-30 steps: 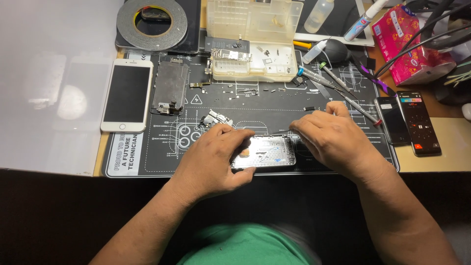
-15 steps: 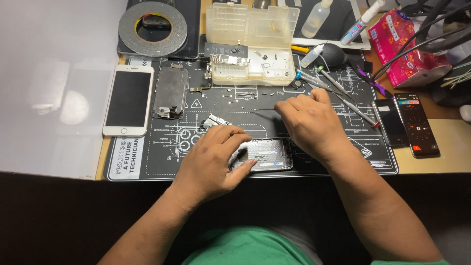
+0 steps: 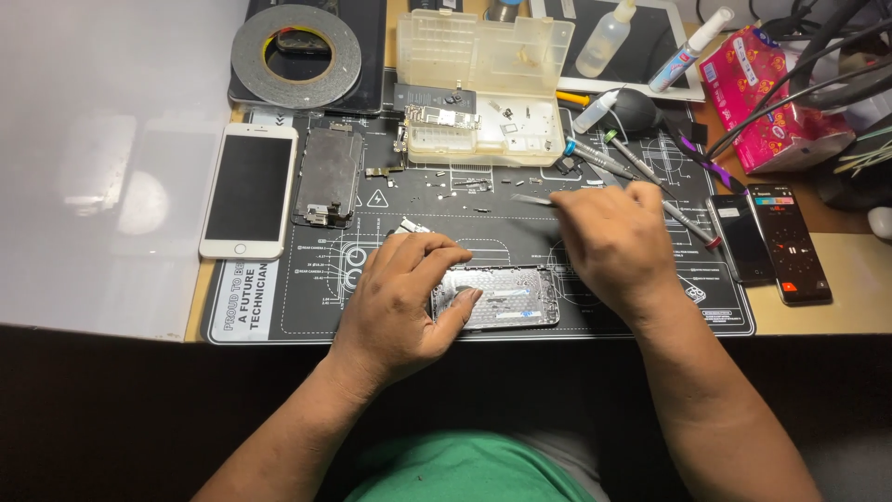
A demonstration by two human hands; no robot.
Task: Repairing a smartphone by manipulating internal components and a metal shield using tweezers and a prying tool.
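Your right hand (image 3: 613,244) has lifted off the silver phone frame (image 3: 497,297) and moved toward 1 o'clock, fingers pressed together around thin tweezers (image 3: 531,199) that point toward 9 o'clock. Your left hand (image 3: 404,302) stays curled on the frame's left end, thumb pressing its edge. The frame lies flat on the black work mat (image 3: 279,316), at 6 o'clock from the clear parts box (image 3: 483,88).

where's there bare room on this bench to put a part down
The white sheet left of the white phone is bare. The mat strip below the phone, beside the left hand, is bare too. It is crowded by the parts box, the screwdrivers and the right hand.
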